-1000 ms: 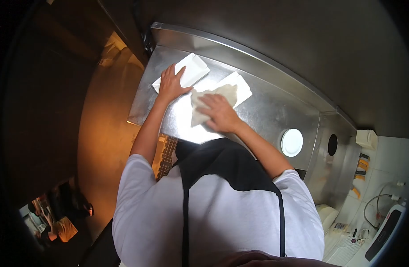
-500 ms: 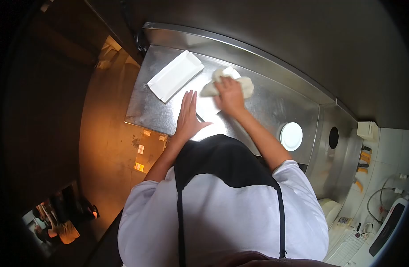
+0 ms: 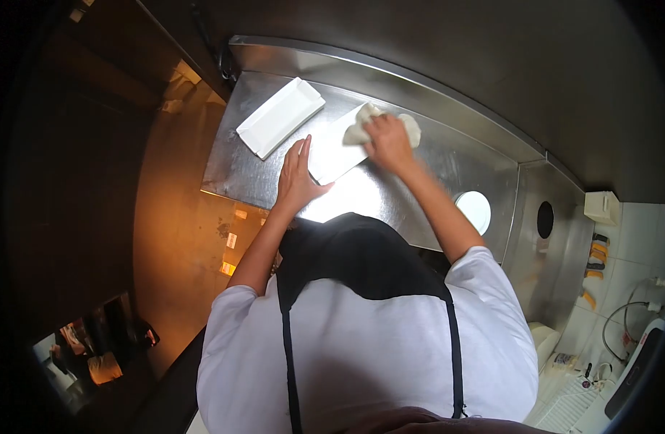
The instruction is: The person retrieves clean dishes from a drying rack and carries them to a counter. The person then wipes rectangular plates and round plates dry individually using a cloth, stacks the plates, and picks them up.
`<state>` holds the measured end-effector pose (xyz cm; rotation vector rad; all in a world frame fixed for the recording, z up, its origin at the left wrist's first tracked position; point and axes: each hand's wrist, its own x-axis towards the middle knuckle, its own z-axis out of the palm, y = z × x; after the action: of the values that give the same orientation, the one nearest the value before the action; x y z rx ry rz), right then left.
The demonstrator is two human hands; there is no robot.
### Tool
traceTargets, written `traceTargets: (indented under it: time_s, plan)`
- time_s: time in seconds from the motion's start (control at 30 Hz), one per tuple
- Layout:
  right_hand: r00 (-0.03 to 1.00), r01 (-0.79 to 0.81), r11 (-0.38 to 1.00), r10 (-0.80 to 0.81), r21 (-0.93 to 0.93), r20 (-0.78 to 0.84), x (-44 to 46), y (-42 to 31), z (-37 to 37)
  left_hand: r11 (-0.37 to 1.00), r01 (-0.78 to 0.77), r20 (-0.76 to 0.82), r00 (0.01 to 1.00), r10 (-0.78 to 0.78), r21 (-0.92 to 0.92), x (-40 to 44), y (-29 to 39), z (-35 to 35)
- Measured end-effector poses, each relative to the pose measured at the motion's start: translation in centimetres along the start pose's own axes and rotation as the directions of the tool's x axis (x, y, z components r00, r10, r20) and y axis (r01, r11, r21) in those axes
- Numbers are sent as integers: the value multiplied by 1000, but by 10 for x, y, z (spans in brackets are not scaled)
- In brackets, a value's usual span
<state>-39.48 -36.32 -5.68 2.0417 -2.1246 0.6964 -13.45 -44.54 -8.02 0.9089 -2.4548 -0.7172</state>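
A white rectangular dish lies on the steel counter in front of me, bright with glare. My left hand is at its near left end, fingers stretched and thumb spread, seemingly touching the edge. A pale cloth is bunched under my right hand, whose fingers grip it against the dish's far right end. The cloth covers that end. Left of this dish, a second white rectangular dish rests on the counter, apart from both hands.
A round white plate stands on the steel counter beside my right forearm. A raised steel lip runs along the back. Further right are a dark round hole in the steel and yellow-handled tools by the tiled wall.
My right hand and the cloth have moved right along the dish, uncovering more of its surface. My left hand has shifted slightly left and up in view.
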Motion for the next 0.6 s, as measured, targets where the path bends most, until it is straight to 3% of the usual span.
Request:
traceTargets:
  time_s: [0.07, 0.13, 0.2, 0.27, 0.3, 0.37, 0.43, 0.5, 0.6]
  plan:
    - [995, 98, 991, -95, 97, -32, -15, -37, 10, 1000, 0, -6, 1000, 0, -9, 0, -1, 3]
    - [971, 238, 919, -236, 313, -47, -28, -82, 20, 997, -61, 3, 998, 61, 48, -5, -16, 10]
    - [972, 157, 914, -210, 374, 106, -25, -93, 6, 995, -77, 5, 997, 77, 55, -6, -14, 8]
    - [971, 198, 915, -232, 351, 57, -30, -53, 11, 999, -51, 6, 999, 51, 13, -5, 0, -3]
    - [980, 172, 950, -192, 261, 51, -32, -30, 8, 999, -33, 25, 999, 33, -5, -3, 1, -3]
    - [997, 2, 999, -6, 51, 73, -30, 29, -1, 991, -41, 58, 998, 34, 130, -3, 3, -6]
    - [981, -188, 982, 187, -7, -41, -34, 74, -20, 977, -15, 131, 991, -13, 212, 4, 11, -12]
    - [910, -397, 912, 406, 105, -80, -40, 89, -39, 964, -52, 158, 987, 11, 262, 15, 28, -12]
    - [763, -565, 702, 644, 433, -48, -52, 76, -49, 957, -89, 164, 986, 44, 276, 40, 44, 15]
